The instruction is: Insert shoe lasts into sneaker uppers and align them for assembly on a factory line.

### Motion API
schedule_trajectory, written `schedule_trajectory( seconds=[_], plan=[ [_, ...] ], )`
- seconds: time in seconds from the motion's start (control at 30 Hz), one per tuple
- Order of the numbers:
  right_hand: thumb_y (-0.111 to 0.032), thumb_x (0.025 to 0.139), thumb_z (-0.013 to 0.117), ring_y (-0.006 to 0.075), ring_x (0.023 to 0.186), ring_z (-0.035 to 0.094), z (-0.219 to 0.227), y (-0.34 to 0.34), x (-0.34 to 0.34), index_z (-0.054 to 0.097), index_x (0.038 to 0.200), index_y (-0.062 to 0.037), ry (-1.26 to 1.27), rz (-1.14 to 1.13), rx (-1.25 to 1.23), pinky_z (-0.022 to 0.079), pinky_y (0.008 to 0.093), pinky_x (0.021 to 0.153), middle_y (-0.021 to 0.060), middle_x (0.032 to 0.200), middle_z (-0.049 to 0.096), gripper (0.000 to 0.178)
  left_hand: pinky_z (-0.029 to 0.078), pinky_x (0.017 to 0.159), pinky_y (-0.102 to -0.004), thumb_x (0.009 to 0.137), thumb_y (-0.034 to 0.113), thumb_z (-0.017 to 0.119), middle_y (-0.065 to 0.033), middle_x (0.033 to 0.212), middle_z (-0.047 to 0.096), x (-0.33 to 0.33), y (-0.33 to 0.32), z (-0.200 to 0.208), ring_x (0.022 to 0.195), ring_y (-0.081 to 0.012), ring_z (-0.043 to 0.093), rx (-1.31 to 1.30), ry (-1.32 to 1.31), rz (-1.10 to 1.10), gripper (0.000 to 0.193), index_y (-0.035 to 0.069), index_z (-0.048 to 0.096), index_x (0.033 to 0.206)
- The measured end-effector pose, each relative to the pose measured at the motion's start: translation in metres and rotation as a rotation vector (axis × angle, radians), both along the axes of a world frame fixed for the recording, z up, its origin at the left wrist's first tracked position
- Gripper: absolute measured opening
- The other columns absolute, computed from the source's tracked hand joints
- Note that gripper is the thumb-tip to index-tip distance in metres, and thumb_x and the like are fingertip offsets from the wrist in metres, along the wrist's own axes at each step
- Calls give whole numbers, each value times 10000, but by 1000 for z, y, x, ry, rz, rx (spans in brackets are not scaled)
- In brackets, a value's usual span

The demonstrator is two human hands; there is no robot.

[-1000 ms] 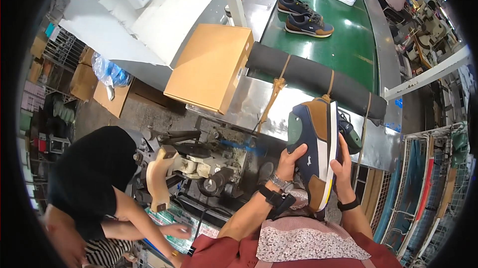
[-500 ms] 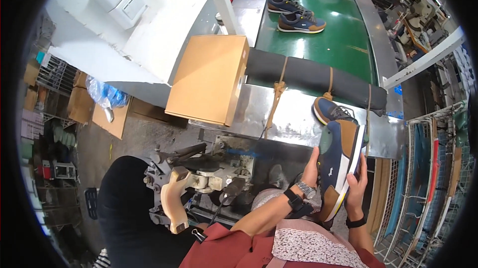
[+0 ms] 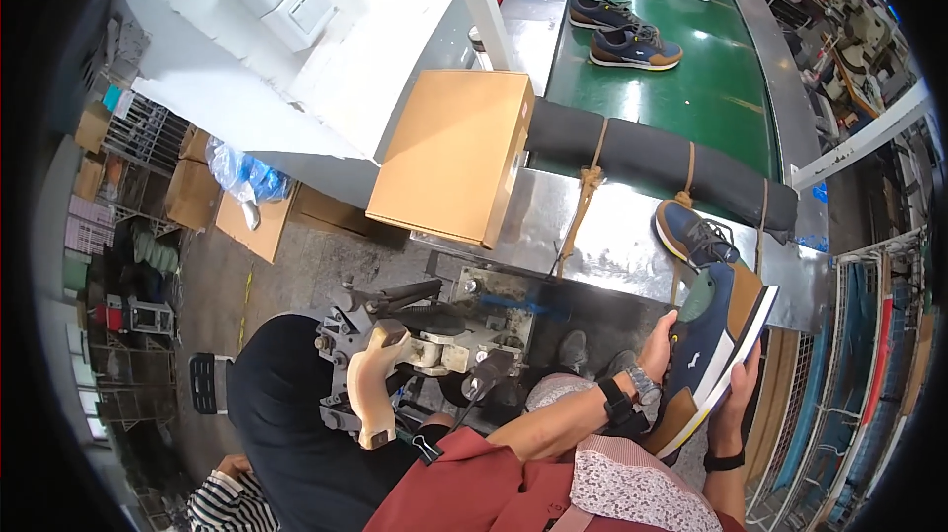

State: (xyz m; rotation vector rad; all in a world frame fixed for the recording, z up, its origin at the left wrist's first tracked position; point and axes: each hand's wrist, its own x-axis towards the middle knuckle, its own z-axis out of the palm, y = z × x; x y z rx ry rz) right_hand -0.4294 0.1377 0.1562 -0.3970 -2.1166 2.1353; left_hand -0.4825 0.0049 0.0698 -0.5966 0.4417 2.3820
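Note:
A navy sneaker with brown suede ends, a green patch and a white sole is held up before me, its side turned toward me. My left hand grips its left side, and my right hand closes on the sole side. Just beyond it, on the metal table end, lies a matching sneaker with dark laces. The held one partly overlaps it.
A brown cardboard box stands left on the metal. A tied black roll crosses the green conveyor belt, which carries a navy pair. Left are a clamp machine and a co-worker's striped sleeve. Wire racks stand right.
My view has swung left, so the scene sits farther right. The held sneaker leans more to the right. A co-worker's hand and more of the striped sleeve show at lower left.

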Motion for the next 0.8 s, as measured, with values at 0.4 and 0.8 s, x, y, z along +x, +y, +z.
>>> schedule_trajectory(
  seconds=[0.4, 0.8],
  plan=[
    [-541, 930, 579, 222, 1092, 642, 11, -15, 15, 381, 1492, -7, 9, -117, -58, 536, 350, 921, 141, 1290, 577, 800, 564, 686, -251, 1043, 490, 455, -69, 918, 757, 17, 20, -23, 713, -144, 700, -88, -70, -50, 531, 37, 731, 1061],
    [-537, 931, 575, 224, 1085, 649, 5, -13, 20, 384, 1491, -7, 15, -117, -89, 546, 353, 908, 142, 1279, 584, 795, 573, 673, -251, 1041, 506, 444, -83, 914, 756, 16, 12, -6, 715, -150, 712, -32, -87, -79, 553, 29, 723, 1072]
  ],
)
